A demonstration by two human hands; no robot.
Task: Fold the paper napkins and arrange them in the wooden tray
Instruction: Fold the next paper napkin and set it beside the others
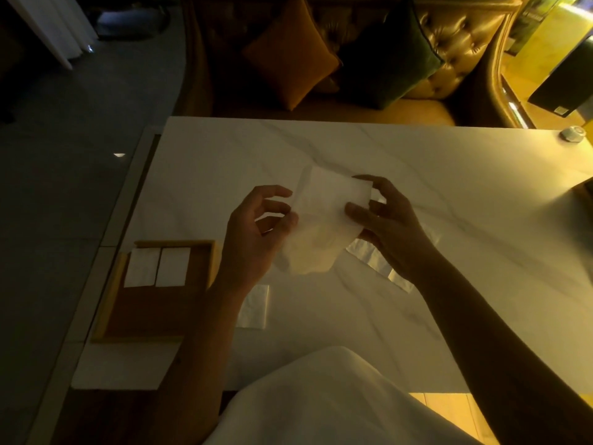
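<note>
The left hand (255, 232) and right hand (390, 229) pinch a thin white paper napkin (324, 216) above the white marble counter (465, 194), right of the square wooden tray (110, 297). Spare napkins (369, 260) lie half-hidden under the right wrist.

The wooden tray (109, 300) is sitting at the near left of the table (417, 175), close to its left edge. Two folded napkins (142, 267) are lying side by side in the tray's far end. A single napkin (255, 308) is lying on the table just right of the tray. Above the table's middle, the raised napkin (321, 226) is hanging between the left hand (256, 229) and the right hand (388, 226), each pinching one side. More napkins (369, 256) are lying under the right hand. Cushions (288, 56) are resting on the sofa (449, 43) beyond the far edge.
</note>
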